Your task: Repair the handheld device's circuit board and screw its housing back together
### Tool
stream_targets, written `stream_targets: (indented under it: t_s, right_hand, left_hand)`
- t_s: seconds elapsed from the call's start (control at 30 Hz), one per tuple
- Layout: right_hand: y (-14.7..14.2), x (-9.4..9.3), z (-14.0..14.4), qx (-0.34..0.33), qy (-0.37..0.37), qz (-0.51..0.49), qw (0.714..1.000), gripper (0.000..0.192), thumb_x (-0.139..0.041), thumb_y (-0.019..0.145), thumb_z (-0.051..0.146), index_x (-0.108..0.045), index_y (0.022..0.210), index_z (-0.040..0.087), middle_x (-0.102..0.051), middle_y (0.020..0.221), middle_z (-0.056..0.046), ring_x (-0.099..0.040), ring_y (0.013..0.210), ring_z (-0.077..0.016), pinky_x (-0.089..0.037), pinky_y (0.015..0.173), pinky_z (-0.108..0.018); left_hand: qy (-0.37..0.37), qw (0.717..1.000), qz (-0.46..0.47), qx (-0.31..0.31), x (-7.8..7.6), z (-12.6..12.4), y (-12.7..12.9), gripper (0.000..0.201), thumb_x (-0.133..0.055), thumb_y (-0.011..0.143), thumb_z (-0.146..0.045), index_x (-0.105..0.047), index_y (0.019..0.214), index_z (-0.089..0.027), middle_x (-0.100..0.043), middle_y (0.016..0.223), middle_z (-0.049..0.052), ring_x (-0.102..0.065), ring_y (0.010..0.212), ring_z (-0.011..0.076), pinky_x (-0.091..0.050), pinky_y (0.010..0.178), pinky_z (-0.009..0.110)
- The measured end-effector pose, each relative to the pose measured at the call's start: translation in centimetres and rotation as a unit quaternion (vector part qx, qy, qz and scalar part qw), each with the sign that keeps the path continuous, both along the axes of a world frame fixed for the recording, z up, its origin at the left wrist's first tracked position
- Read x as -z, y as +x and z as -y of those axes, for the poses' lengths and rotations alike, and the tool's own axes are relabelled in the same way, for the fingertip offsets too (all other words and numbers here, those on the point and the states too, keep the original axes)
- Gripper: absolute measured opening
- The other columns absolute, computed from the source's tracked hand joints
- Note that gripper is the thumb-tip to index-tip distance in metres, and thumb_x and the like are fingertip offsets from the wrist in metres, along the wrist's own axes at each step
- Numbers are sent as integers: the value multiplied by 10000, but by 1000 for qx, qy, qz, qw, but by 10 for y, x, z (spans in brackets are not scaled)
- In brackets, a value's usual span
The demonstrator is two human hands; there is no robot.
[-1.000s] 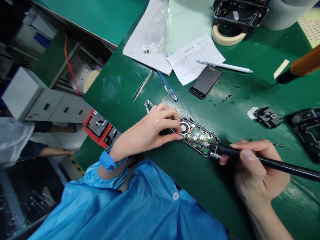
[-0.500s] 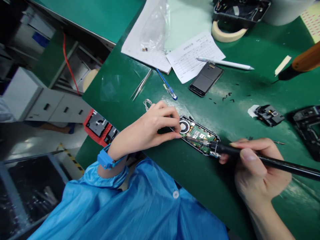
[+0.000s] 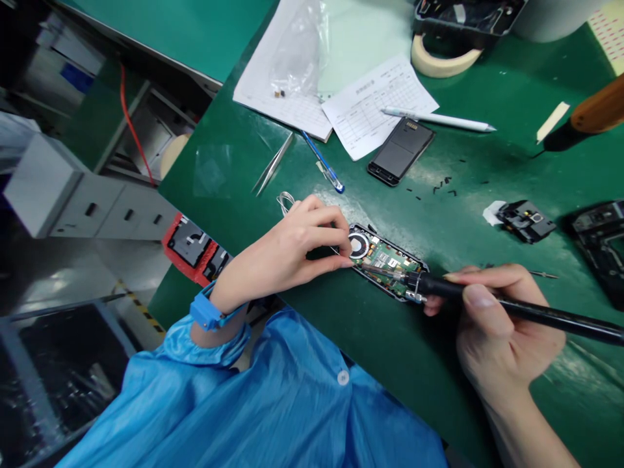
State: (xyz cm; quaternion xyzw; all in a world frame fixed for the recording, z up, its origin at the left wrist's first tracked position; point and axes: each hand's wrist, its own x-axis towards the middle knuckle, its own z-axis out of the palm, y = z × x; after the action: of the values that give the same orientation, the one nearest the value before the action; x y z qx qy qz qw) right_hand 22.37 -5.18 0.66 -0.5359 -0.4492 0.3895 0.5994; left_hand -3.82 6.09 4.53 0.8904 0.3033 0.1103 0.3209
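Barely shifted since earlier | left hand [image 3: 287, 250] pinching solder wire [image 3: 286, 203] at open phone [image 3: 387, 261] on surface [image 3: 487, 175] | right hand [image 3: 502, 328] closed around soldering iron [image 3: 511, 312], tip on board

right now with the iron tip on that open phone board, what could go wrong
1. The left hand pinches thin solder wire right beside the soldering iron tip; the fingertips could get burned.
2. The tip rests among tightly packed parts on the circuit board; a slip by the right hand might bridge or scorch neighbours.
3. The opened phone is not clamped, only steadied by fingers, so it may shift on the green mat.
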Motion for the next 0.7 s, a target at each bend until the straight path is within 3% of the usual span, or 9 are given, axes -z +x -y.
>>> stream_targets:
  t_s: [0.2,0.57,0.7]
  right_hand:
    - [-6,-5,-4,24,-6,-34,999,233,-900,946,407,-783,870,220,-771,693,13,-703,470,-159,-582,432,-268]
    - [-7,-10,-5,32,-4,-45,998,165,-889,922,328,-787,845,223,-768,673,22,-697,450,-155,-580,416,-262]
    - [-7,-8,-10,79,26,-54,995,87,-819,854,200,-777,777,202,-726,591,37,-652,383,-155,-505,350,-254]
  left_hand:
    - [14,1000,7,3,1,0,0,145,-699,1105,-281,-787,1006,-221,-747,1130,65,-610,1039,242,-475,980,414]
    - [34,999,25,5,1,-1,0,99,-726,1088,-253,-772,1004,-226,-755,1097,53,-655,1020,229,-512,949,408]
    - [58,995,68,-44,-3,-1,-4,100,-769,1059,-243,-731,970,-221,-764,1017,26,-706,935,190,-545,873,376]
